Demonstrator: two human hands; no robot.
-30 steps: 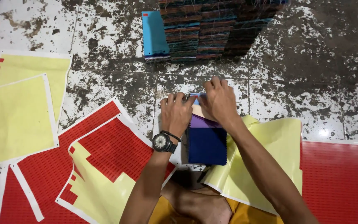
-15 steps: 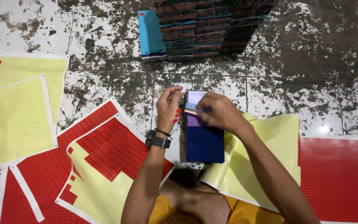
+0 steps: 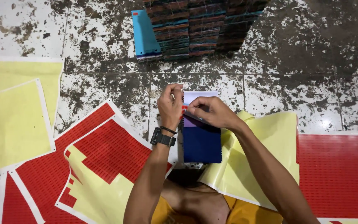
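Both hands (image 3: 189, 108) have closed together, pinching the fabric swatch booklet's (image 3: 201, 139) top.

Head view, steeply downward (close)

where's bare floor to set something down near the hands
Bare tile lies between the stacked swatch bundles and the hands, and right of the right hand above the red sheet. Crowded: left of the left hand, overlapping red sticker sheets and yellow backing sheets.

bare forearms, black wristwatch (image 3: 163, 137) on left wrist, yellow shorts (image 3: 245, 213).
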